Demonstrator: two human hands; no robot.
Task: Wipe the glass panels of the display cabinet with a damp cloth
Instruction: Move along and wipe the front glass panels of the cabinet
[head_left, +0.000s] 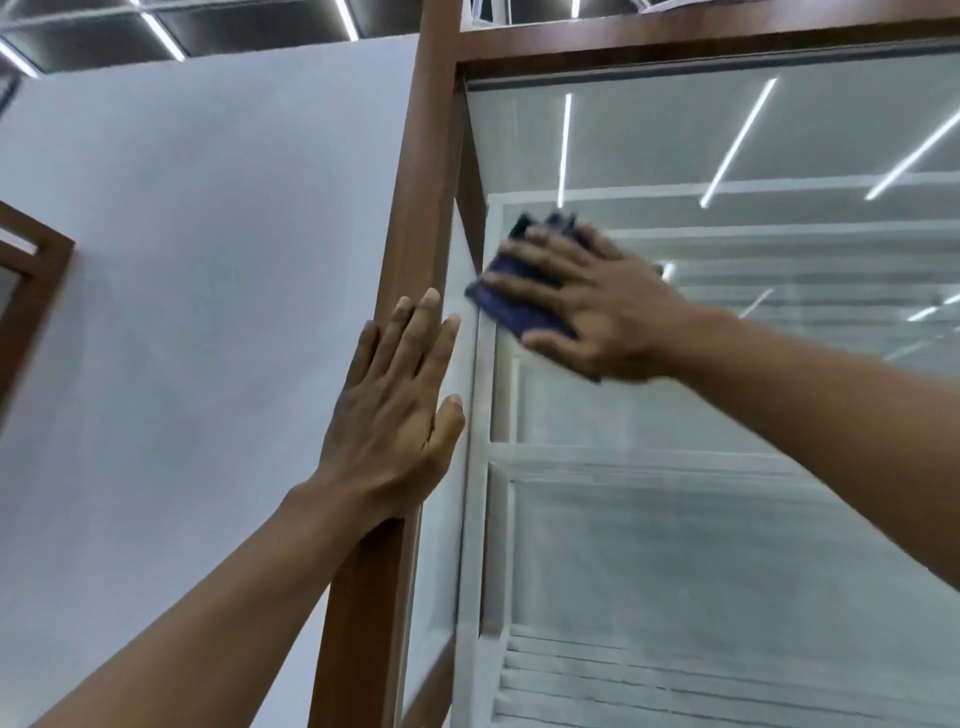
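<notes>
The display cabinet (434, 156), brown wood-framed and seen from below, fills most of the view, with a pale wall (208, 260) to its left. Its broad front glass panel (727, 519) reflects strip lights and shows white framing behind it; a narrower side glass panel (441, 499) meets it at the corner. The brown corner post (363, 597) runs up the cabinet's left edge. The left hand (400, 405) lies flat on that post with its fingers straight and close together, holding nothing, apparently as a brace. The right hand (597, 306) has its fingers spread and nearly straight, pressing a dark blue cloth (519, 304) flat against the front panel, high up and just beside the corner; the thumb lies along the cloth's lower edge, and nothing is pinched or curled round. Hand and cloth are slightly blurred. The step in hand looks like wiping the upper left of the front panel. Much of the glass below and to the right shows faint streaks, so most of the panel probably remains. The next move calls for even palm pressure and a stroke that overlaps this one, carried across or down, keeping the cloth flat so that no edge folds under.
</notes>
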